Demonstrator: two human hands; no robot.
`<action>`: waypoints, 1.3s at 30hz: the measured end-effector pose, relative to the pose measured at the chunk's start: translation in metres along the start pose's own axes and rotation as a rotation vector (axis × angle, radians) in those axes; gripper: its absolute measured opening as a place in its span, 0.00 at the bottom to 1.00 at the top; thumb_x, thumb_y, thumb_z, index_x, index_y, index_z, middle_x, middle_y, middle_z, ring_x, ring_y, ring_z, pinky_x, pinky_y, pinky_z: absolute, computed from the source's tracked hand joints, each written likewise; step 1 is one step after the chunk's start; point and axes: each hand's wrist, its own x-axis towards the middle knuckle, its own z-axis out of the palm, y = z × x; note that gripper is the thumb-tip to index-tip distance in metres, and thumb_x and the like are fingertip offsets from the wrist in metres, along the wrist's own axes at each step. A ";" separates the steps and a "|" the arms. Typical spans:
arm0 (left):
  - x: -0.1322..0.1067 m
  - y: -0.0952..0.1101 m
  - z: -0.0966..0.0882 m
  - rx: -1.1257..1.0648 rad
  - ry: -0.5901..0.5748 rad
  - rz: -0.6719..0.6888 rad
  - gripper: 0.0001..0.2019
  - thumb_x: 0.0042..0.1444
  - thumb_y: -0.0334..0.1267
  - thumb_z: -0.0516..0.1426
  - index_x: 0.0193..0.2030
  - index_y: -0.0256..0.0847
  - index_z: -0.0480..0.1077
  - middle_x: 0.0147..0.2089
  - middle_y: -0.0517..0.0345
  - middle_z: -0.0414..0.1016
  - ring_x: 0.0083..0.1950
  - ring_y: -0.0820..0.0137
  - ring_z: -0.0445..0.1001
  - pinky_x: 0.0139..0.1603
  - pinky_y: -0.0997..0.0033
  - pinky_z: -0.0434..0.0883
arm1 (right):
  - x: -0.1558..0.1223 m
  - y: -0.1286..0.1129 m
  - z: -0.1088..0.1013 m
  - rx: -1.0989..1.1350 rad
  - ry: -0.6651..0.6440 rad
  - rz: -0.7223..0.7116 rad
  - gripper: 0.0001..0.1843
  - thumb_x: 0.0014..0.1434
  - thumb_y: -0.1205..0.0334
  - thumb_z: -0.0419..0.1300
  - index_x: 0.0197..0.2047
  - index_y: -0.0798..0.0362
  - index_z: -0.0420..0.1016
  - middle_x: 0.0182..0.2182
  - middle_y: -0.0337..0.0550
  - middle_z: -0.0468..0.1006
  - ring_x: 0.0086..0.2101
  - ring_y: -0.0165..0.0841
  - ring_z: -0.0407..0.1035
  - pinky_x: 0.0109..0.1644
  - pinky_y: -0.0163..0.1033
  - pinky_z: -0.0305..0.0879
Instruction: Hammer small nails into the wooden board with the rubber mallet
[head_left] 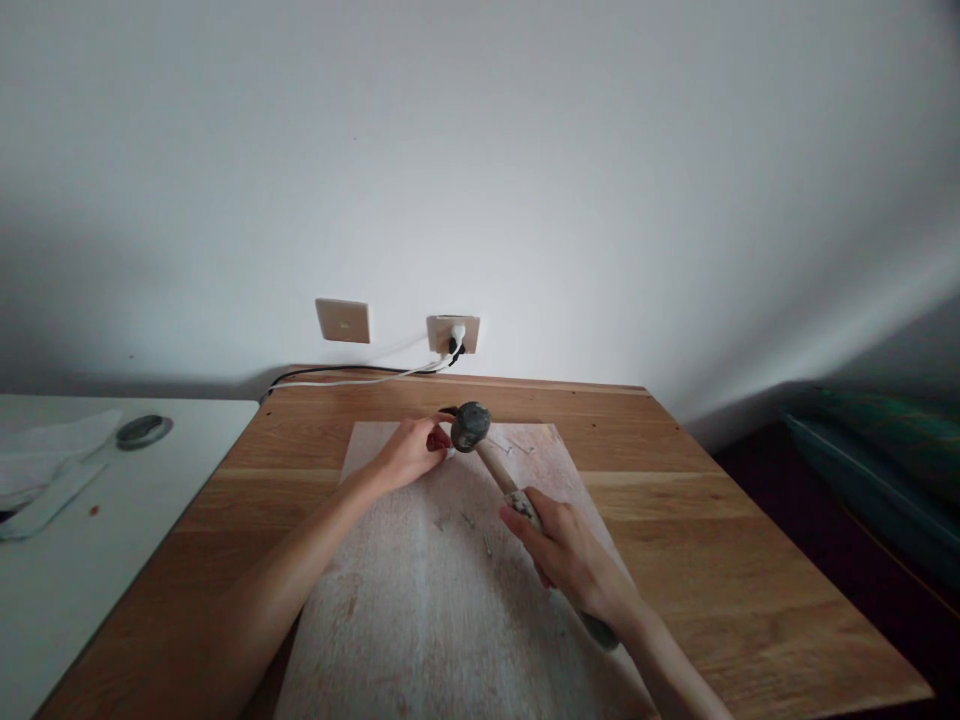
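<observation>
My right hand (566, 550) is wrapped around the handle of a hammer (499, 465), whose dark rounded head points away from me. The head hangs close beside the fingers of my left hand (412, 450). Those fingers are pinched together near the far part of a whitish wooden board (405, 620). A small white thing (450, 453) shows at the fingertips, too small to name. Several loose nails lie on the board: one nail (487, 547) nearer me, and another nail (527, 450) beyond the hammer.
The board lies on a brown wooden table (675, 550) against the wall. A wall socket (442, 335) holds plugs with black and white cables. On the left, a white table (75, 590) carries a dark round object (140, 432) and a white sheet (52, 455). Greenish fabric (885, 460) lies at right.
</observation>
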 end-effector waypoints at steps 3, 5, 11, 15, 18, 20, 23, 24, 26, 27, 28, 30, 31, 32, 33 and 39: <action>0.001 0.004 -0.002 0.071 0.013 0.014 0.23 0.46 0.17 0.58 0.48 0.37 0.79 0.34 0.59 0.84 0.34 0.69 0.81 0.37 0.76 0.72 | 0.006 -0.006 0.004 -0.070 0.005 -0.010 0.17 0.73 0.50 0.52 0.31 0.47 0.62 0.13 0.28 0.65 0.17 0.30 0.67 0.27 0.34 0.56; 0.001 0.004 -0.002 0.086 0.017 0.015 0.22 0.46 0.17 0.58 0.47 0.37 0.79 0.34 0.58 0.84 0.34 0.69 0.81 0.37 0.76 0.72 | 0.006 -0.007 0.005 -0.082 0.004 0.006 0.17 0.73 0.51 0.52 0.32 0.47 0.61 0.13 0.28 0.64 0.17 0.31 0.67 0.27 0.35 0.55; 0.001 -0.001 0.000 0.050 0.009 0.007 0.24 0.46 0.17 0.58 0.50 0.37 0.79 0.35 0.58 0.84 0.33 0.70 0.80 0.36 0.77 0.71 | 0.002 -0.009 0.007 -0.093 0.001 0.040 0.16 0.73 0.50 0.51 0.33 0.46 0.61 0.13 0.28 0.64 0.18 0.32 0.68 0.28 0.36 0.54; 0.001 -0.003 0.000 0.002 -0.008 -0.005 0.27 0.46 0.18 0.57 0.53 0.37 0.78 0.36 0.59 0.85 0.34 0.70 0.81 0.37 0.77 0.73 | 0.001 -0.009 0.008 -0.060 0.018 0.040 0.17 0.72 0.48 0.50 0.33 0.46 0.60 0.14 0.29 0.64 0.18 0.32 0.67 0.28 0.36 0.55; 0.001 -0.002 -0.001 -0.007 -0.014 -0.006 0.28 0.46 0.19 0.57 0.55 0.37 0.78 0.36 0.59 0.85 0.34 0.69 0.81 0.37 0.75 0.73 | 0.001 -0.008 0.009 -0.043 0.010 0.044 0.19 0.71 0.44 0.49 0.32 0.46 0.59 0.14 0.30 0.66 0.18 0.33 0.68 0.28 0.37 0.56; 0.001 -0.002 -0.002 -0.008 -0.015 -0.004 0.28 0.46 0.19 0.57 0.55 0.38 0.77 0.36 0.59 0.85 0.34 0.69 0.81 0.38 0.74 0.74 | 0.001 -0.007 0.009 -0.045 0.014 0.040 0.20 0.71 0.43 0.49 0.31 0.45 0.59 0.14 0.31 0.66 0.19 0.34 0.68 0.28 0.37 0.57; 0.001 -0.004 0.000 -0.012 -0.021 -0.003 0.28 0.46 0.20 0.57 0.55 0.38 0.77 0.35 0.60 0.84 0.34 0.69 0.80 0.38 0.73 0.73 | 0.001 -0.004 0.009 -0.039 0.009 0.025 0.20 0.71 0.43 0.48 0.31 0.45 0.59 0.14 0.31 0.65 0.19 0.33 0.67 0.28 0.37 0.57; 0.002 -0.005 0.001 -0.020 -0.025 -0.005 0.28 0.46 0.20 0.57 0.55 0.38 0.76 0.35 0.59 0.84 0.34 0.69 0.80 0.38 0.73 0.73 | 0.000 -0.002 0.009 -0.034 0.009 0.016 0.20 0.71 0.43 0.49 0.31 0.45 0.60 0.14 0.30 0.65 0.19 0.33 0.67 0.27 0.37 0.57; 0.002 -0.007 0.001 -0.036 -0.048 -0.013 0.27 0.48 0.21 0.58 0.56 0.37 0.75 0.36 0.58 0.83 0.35 0.68 0.79 0.39 0.72 0.73 | -0.004 0.003 0.007 -0.019 0.018 0.011 0.21 0.71 0.42 0.49 0.31 0.46 0.60 0.14 0.30 0.65 0.19 0.32 0.67 0.27 0.36 0.57; 0.002 -0.006 0.001 -0.039 -0.066 -0.014 0.26 0.48 0.22 0.58 0.57 0.37 0.74 0.36 0.58 0.82 0.35 0.68 0.79 0.39 0.72 0.73 | -0.007 0.007 0.006 -0.005 0.025 0.021 0.21 0.71 0.42 0.49 0.31 0.46 0.60 0.15 0.29 0.64 0.19 0.31 0.66 0.26 0.35 0.58; 0.002 -0.005 -0.001 -0.032 -0.083 -0.007 0.25 0.49 0.23 0.58 0.57 0.37 0.73 0.37 0.57 0.82 0.36 0.67 0.79 0.40 0.71 0.73 | -0.011 0.010 0.005 0.012 0.032 0.033 0.21 0.71 0.41 0.49 0.31 0.46 0.60 0.15 0.29 0.64 0.18 0.30 0.65 0.26 0.34 0.58; 0.002 0.001 -0.007 0.027 -0.099 0.037 0.23 0.50 0.27 0.61 0.55 0.37 0.72 0.42 0.54 0.80 0.41 0.65 0.78 0.44 0.68 0.73 | -0.019 0.018 0.001 0.044 0.037 0.056 0.22 0.71 0.41 0.49 0.31 0.46 0.60 0.15 0.28 0.63 0.17 0.29 0.64 0.25 0.34 0.58; 0.001 0.008 -0.010 0.077 -0.100 0.072 0.21 0.50 0.29 0.62 0.53 0.38 0.72 0.45 0.52 0.79 0.44 0.63 0.77 0.47 0.66 0.73 | -0.024 0.023 0.000 0.052 0.036 0.060 0.22 0.70 0.40 0.48 0.31 0.46 0.61 0.15 0.28 0.63 0.17 0.29 0.64 0.25 0.34 0.58; 0.000 0.015 -0.014 0.133 -0.106 0.111 0.20 0.50 0.30 0.63 0.51 0.39 0.72 0.48 0.51 0.77 0.47 0.62 0.76 0.49 0.65 0.73 | -0.028 0.027 -0.001 0.053 0.036 0.062 0.23 0.70 0.40 0.48 0.31 0.46 0.61 0.14 0.28 0.63 0.17 0.29 0.63 0.26 0.34 0.59; -0.002 0.025 -0.017 0.193 -0.126 0.150 0.17 0.50 0.32 0.64 0.48 0.40 0.72 0.49 0.51 0.75 0.48 0.61 0.75 0.50 0.64 0.72 | -0.032 0.031 -0.002 0.049 0.034 0.062 0.23 0.70 0.39 0.48 0.31 0.46 0.61 0.14 0.28 0.63 0.17 0.29 0.63 0.26 0.35 0.59; -0.027 0.081 -0.006 0.477 -0.556 0.327 0.12 0.48 0.29 0.65 0.39 0.43 0.72 0.43 0.56 0.76 0.40 0.63 0.77 0.38 0.67 0.68 | -0.037 0.046 0.001 -0.013 0.100 0.046 0.23 0.70 0.40 0.50 0.30 0.47 0.64 0.17 0.31 0.65 0.23 0.34 0.67 0.32 0.38 0.60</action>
